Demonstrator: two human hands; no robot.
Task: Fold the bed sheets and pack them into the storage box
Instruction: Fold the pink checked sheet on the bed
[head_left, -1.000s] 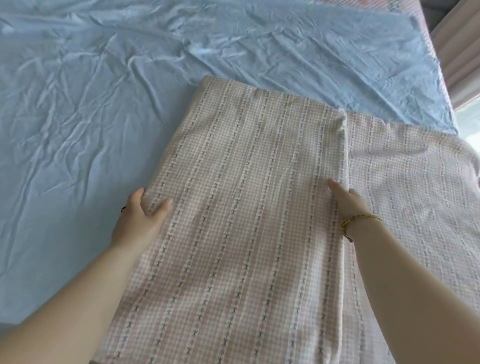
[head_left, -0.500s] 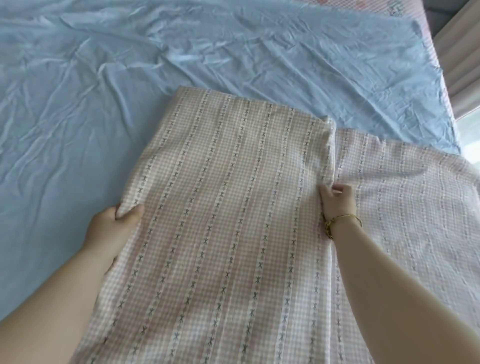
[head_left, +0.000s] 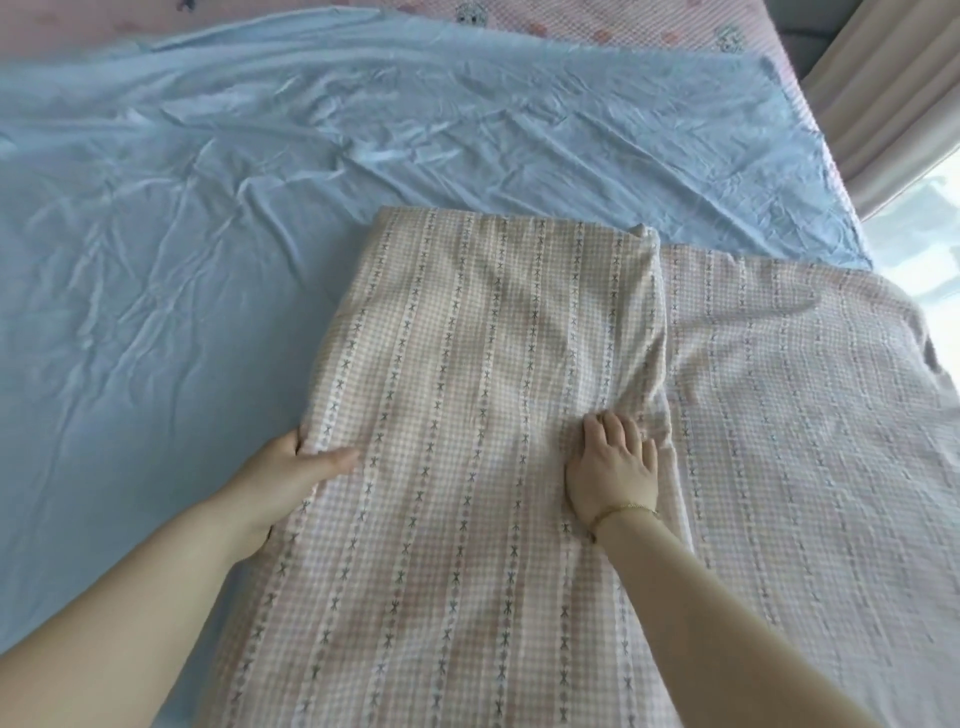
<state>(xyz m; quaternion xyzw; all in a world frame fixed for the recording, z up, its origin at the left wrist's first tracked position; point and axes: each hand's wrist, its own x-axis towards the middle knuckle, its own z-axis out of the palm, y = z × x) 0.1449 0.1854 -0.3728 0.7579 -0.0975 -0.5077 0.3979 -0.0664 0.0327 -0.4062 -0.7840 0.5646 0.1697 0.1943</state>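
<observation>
A pink checked bed sheet (head_left: 467, 364) with striped flower rows lies partly folded on the bed, its upper layer doubled over a wider lower layer (head_left: 789, 395). My left hand (head_left: 298, 470) grips the left edge of the folded layer, thumb on top and fingers underneath. My right hand (head_left: 613, 467) lies flat on top of the folded layer near its right edge, fingers spread and pressing the cloth. No storage box is in view.
A wrinkled light blue sheet (head_left: 208, 234) covers the bed to the left and behind. A pink patterned mattress cover (head_left: 597, 21) shows along the far edge. Beige curtains (head_left: 883, 93) and a bright window stand at the right.
My right hand let go of the pinched right edge and now lies flat on the cloth. My left hand keeps its grip on the left edge. The view has tilted up.
</observation>
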